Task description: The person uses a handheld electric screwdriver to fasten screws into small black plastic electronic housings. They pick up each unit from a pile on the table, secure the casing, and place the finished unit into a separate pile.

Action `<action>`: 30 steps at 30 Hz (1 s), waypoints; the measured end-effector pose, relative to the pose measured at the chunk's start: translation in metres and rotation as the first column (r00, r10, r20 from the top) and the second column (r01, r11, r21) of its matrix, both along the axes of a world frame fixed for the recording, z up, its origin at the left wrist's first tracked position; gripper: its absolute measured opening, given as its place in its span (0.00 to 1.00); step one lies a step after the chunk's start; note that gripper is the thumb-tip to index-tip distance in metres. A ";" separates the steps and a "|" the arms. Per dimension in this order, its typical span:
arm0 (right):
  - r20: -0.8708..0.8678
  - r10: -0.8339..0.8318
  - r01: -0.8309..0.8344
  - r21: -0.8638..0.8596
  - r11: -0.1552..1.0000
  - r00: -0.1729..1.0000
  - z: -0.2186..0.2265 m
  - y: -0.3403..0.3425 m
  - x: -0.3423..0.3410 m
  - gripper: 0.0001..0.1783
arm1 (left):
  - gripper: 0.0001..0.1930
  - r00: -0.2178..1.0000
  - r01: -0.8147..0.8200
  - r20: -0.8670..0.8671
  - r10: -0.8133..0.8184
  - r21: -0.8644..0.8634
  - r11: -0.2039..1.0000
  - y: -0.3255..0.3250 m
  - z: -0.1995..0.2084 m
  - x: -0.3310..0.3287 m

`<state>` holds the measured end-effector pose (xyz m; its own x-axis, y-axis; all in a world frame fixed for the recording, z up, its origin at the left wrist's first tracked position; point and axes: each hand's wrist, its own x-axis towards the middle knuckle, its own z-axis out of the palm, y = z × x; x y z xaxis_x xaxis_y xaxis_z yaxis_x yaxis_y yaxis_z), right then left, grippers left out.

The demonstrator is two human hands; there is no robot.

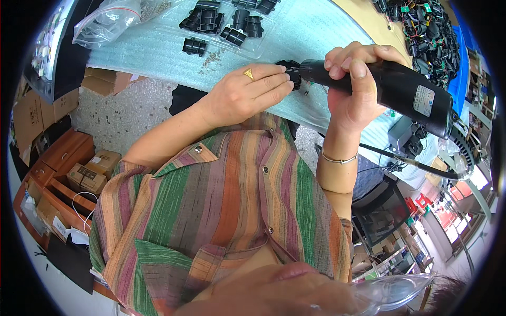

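My right hand [350,87] is wrapped around a black electric screwdriver [406,89] that lies nearly level, its tip pointing left. A thin bracelet sits on that wrist. My left hand [247,95], with a gold ring on one finger, pinches a small black plastic part [290,71] right against the screwdriver's tip. Most of the part is hidden by my fingers. Both hands hover over a pale blue-green foam sheet [311,31] on the table.
Several black plastic parts [211,21] lie on the foam, with loose screws [211,59] close by. A clear plastic bag [108,21] is at top left, a heap of wired black parts [429,31] at top right. Cardboard boxes [95,171] stand on the left. The screwdriver's cable [411,163] hangs right.
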<state>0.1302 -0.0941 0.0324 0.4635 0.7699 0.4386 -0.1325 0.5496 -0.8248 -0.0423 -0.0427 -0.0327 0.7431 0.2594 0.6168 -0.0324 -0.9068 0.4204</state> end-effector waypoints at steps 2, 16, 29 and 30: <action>0.006 0.002 -0.002 -0.004 1.000 1.000 0.001 0.001 -0.001 0.21 | 0.14 1.000 0.000 0.005 0.000 -0.006 1.000 0.000 -0.001 0.000; -0.001 0.051 -0.051 0.060 0.997 0.999 -0.008 0.009 -0.006 0.18 | 0.13 0.999 -0.008 0.032 0.008 -0.008 1.000 -0.002 -0.007 -0.002; 0.062 0.047 -0.047 -0.004 0.999 0.997 -0.009 0.004 -0.007 0.21 | 0.12 0.997 -0.032 0.072 0.033 -0.008 0.999 -0.004 -0.009 -0.001; 0.045 0.034 -0.036 0.029 0.999 0.998 -0.009 0.002 -0.007 0.22 | 0.12 0.996 -0.032 0.078 0.033 -0.016 0.999 -0.004 -0.009 -0.001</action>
